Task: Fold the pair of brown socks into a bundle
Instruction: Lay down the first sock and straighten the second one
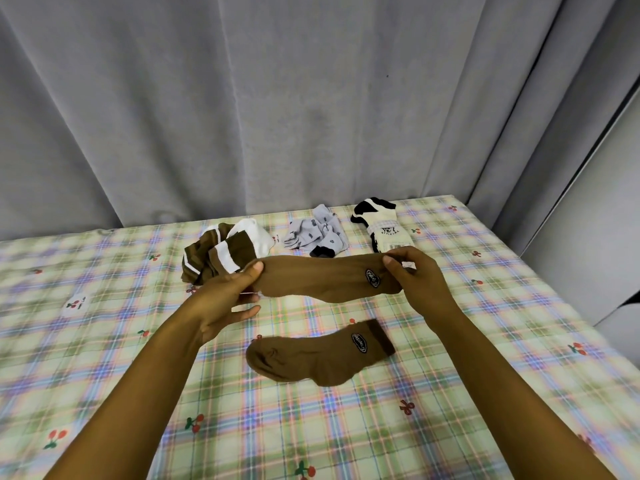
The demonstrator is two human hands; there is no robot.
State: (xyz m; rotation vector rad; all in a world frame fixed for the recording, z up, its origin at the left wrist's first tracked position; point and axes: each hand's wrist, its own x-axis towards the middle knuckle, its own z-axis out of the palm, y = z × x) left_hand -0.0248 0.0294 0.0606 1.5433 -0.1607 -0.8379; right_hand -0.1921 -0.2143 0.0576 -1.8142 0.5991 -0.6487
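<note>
Head view: left hand (225,296) and right hand (414,275) stretch one brown sock (318,280) above another sock (311,358).

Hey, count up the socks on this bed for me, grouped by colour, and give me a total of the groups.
Plain brown socks: 2, one held, one lying flat
Brown-and-white striped pile: 1
Pale blue patterned pile: 1
Cream-and-black pair: 1
Total: 5 items; socks within the piles can't be counted.

Soft, even indoor light, moderately bright, no glare. Faint shadows lie under the forearms on the plaid bedsheet (450,427). Wide-angle bending stretches edges, strongest at 3 and 9 o'clock. Slight overall softness; the grey curtain (277,98) lacks fine detail.
</note>
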